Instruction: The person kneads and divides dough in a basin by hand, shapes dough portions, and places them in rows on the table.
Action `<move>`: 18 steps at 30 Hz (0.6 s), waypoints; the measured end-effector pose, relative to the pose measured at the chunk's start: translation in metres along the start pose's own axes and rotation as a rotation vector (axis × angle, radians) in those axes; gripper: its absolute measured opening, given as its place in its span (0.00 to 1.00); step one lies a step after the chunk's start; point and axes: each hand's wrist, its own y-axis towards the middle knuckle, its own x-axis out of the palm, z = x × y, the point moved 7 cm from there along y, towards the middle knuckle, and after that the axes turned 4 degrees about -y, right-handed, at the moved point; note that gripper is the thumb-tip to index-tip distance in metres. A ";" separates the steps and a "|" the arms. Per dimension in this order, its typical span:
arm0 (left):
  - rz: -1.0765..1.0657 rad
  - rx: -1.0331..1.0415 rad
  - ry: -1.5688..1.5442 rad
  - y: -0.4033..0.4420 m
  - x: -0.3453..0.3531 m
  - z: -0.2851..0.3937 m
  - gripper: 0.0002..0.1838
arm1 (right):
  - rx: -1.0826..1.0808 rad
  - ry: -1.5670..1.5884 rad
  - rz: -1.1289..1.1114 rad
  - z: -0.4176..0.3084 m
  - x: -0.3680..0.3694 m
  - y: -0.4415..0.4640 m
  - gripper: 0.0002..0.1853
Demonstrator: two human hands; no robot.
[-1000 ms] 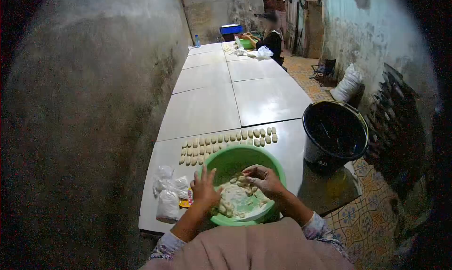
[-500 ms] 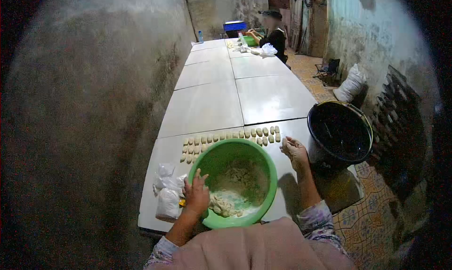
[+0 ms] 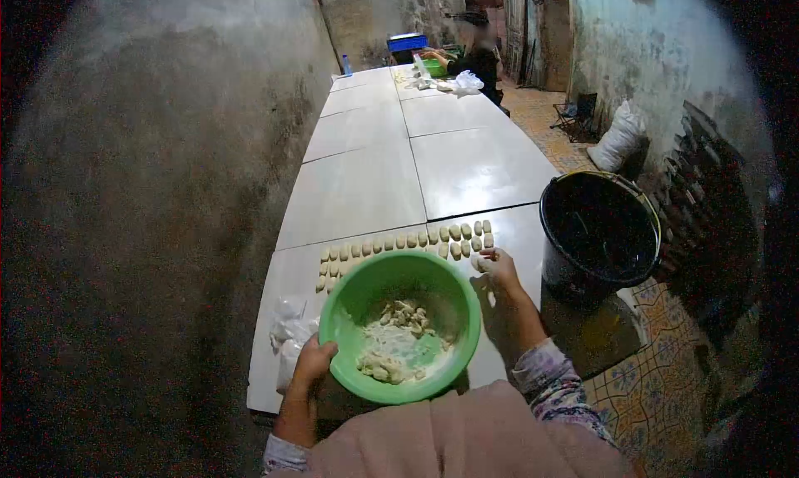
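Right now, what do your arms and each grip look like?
The left grip and right grip are bare, with no gloves or cables visible. The right sleeve is whitish with purple and dark patterning; the left sleeve, showing less, looks whitish too.

The left grip (image 3: 315,359) holds the green basin (image 3: 399,276) (dough pieces (image 3: 404,315) inside).

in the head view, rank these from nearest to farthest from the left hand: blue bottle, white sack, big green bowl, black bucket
1. Big green bowl: touching the left hand, at its right.
2. Black bucket: right of the bowl.
3. White sack: farther back, right side.
4. Blue bottle: far end, left side.
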 end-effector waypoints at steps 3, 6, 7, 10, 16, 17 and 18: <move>0.046 0.135 -0.226 -0.001 0.000 -0.031 0.21 | -0.027 0.001 -0.040 0.008 0.021 0.003 0.16; 0.151 -0.024 -0.253 -0.015 -0.018 -0.031 0.22 | -0.099 -0.249 -0.034 -0.021 0.037 -0.013 0.16; 0.178 0.006 -0.232 -0.019 -0.023 -0.023 0.22 | -0.100 -0.203 -0.061 -0.020 0.044 -0.013 0.15; 0.244 0.086 -0.210 -0.014 -0.029 -0.041 0.22 | -0.166 -0.241 -0.063 0.025 0.067 0.015 0.19; 0.079 0.041 -0.353 -0.013 -0.009 -0.050 0.23 | -0.246 -0.384 -0.112 -0.008 0.090 0.007 0.15; 0.057 -0.017 -0.330 -0.019 -0.005 -0.044 0.25 | -0.268 -0.373 -0.114 -0.022 0.094 -0.001 0.14; 0.057 -0.016 -0.331 -0.017 -0.004 -0.044 0.25 | -0.289 -0.362 -0.116 -0.031 0.095 -0.006 0.13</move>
